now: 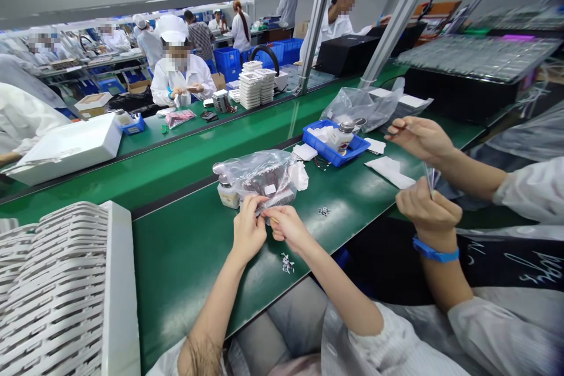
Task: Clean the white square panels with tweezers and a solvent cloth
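My left hand (251,229) is closed in a pinch, just in front of a clear plastic bag (268,164) of dark, reddish parts. My right hand (288,228) pinches close beside it, and the fingertips of both nearly meet. Something small and dark shows at the left fingertips. A thin yellowish bit shows at the right ones. The fingers hide what these pieces are. Behind my left hand stands a white bottle (228,194) with a metal top. Small black-and-white pieces lie in one pile (287,263) near the bench edge and another pile (324,211) farther right.
White slotted trays (57,282) are stacked at the left. A blue bin (335,144) holds a bottle and white paper. At the right, a co-worker's hands (427,205) hold a clear strip. Across the green bench (185,258), another person (180,76) works beside stacked white trays (255,87).
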`<action>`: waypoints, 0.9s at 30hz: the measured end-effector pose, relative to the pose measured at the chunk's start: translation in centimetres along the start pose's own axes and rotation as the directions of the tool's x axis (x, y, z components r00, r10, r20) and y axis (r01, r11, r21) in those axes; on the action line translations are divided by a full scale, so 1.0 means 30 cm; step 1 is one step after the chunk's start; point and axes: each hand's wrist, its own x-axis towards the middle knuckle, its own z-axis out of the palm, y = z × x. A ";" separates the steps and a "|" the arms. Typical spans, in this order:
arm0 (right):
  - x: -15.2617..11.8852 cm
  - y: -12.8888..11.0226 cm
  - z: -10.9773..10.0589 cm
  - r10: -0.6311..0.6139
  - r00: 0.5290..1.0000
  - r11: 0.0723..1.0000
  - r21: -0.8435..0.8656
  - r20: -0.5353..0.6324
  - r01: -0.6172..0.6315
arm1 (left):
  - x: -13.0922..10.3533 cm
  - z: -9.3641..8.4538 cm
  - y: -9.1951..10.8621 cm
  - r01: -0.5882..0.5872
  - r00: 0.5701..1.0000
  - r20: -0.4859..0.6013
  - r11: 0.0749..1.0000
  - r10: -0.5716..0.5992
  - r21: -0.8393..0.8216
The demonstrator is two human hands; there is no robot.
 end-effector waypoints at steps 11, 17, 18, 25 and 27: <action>0.004 0.015 -0.003 -0.021 0.996 1.000 0.008 -0.083 0.022 | -0.005 0.003 0.005 -0.004 1.000 0.000 1.000 0.004 -0.023; 0.016 -0.006 -0.076 -0.083 0.976 0.994 0.057 -0.200 0.097 | -0.005 -0.006 -0.006 0.008 0.999 -0.037 1.000 -0.009 -0.012; 0.010 -0.016 -0.092 -0.095 0.972 0.991 0.067 -0.215 0.112 | -0.005 -0.007 -0.007 0.009 0.999 -0.042 1.000 -0.009 -0.009; -0.082 -0.075 -0.076 -0.124 0.991 0.983 0.131 -0.048 0.129 | -0.004 -0.004 0.002 -0.014 1.000 -0.014 1.000 0.015 0.020; -0.093 -0.081 -0.067 -0.119 0.993 0.983 0.138 -0.018 0.120 | -0.004 -0.003 0.005 -0.021 1.000 -0.017 0.999 0.021 0.040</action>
